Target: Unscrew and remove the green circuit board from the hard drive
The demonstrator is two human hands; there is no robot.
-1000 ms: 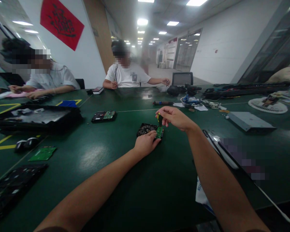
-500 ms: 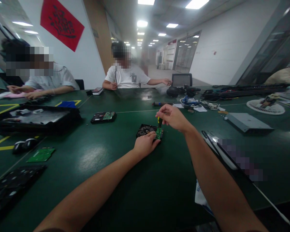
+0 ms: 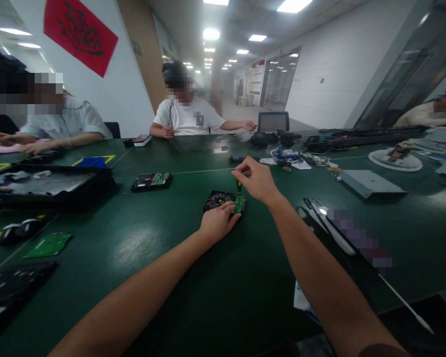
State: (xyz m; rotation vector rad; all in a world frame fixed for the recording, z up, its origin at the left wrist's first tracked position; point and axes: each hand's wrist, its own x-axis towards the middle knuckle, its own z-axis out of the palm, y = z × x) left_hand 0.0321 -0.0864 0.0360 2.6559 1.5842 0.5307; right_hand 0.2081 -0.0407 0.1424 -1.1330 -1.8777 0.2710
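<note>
A black hard drive [image 3: 216,199] with a green circuit board [image 3: 239,204] at its right end lies on the dark green table [image 3: 171,297]. My left hand [image 3: 218,220] grips the drive's near edge, its fingers on top beside the board. Above the board, my right hand [image 3: 255,179] pinches a small screwdriver [image 3: 239,186] with a yellow and black handle, held upright. The tool's tip is too small to make out against the board.
Another hard drive [image 3: 151,181] lies to the left, with a black tray [image 3: 92,181] beyond it. A loose green board [image 3: 48,245] is at far left. A grey metal box [image 3: 371,184] and white fan grille [image 3: 395,160] stand right. People sit across the table.
The whole view has shifted slightly, so things appear further left. My right hand's fingers have moved a little over the screwdriver's handle, which shows less. My left hand stays on the drive.
</note>
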